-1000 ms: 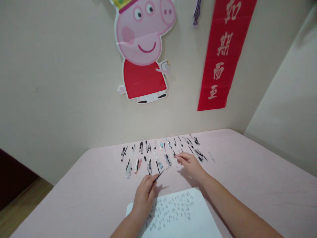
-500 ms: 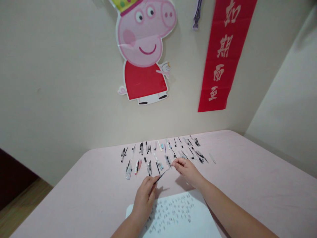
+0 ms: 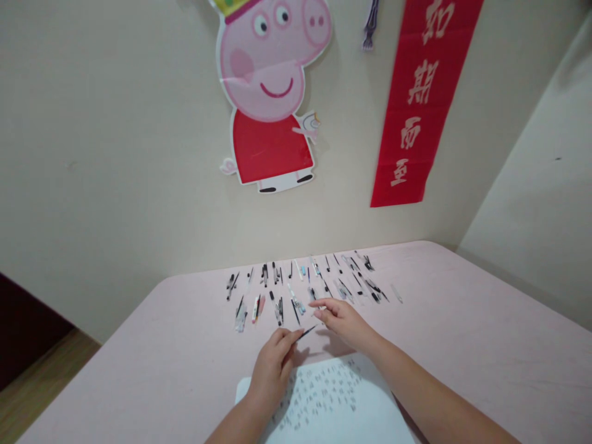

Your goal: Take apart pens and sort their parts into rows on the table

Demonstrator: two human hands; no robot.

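Note:
My left hand (image 3: 274,361) is closed around a thin dark pen refill (image 3: 308,332), whose pointed end sticks out to the upper right. My right hand (image 3: 340,317) is just beyond that tip, its index finger stretched out and its thumb apart from it. I make out nothing held in those fingers. Behind both hands lie rows of pen parts, among them a dark refill (image 3: 295,312), a black cap (image 3: 272,296) and a white-and-pink pen piece (image 3: 256,309). Under my left wrist is a white sheet (image 3: 342,419) covered with small handwriting.
The pink-covered table (image 3: 185,345) meets the wall at its far edge. More pen parts (image 3: 374,290) lie to the right, with a clear tube (image 3: 396,293) farthest out. A cartoon pig cutout (image 3: 272,145) and a red banner (image 3: 411,123) hang on the wall.
My right hand's fingers have opened from a pinch and shifted slightly left. A pale, clear piece near the refill's tip no longer shows there. My left hand stays nearly in place.

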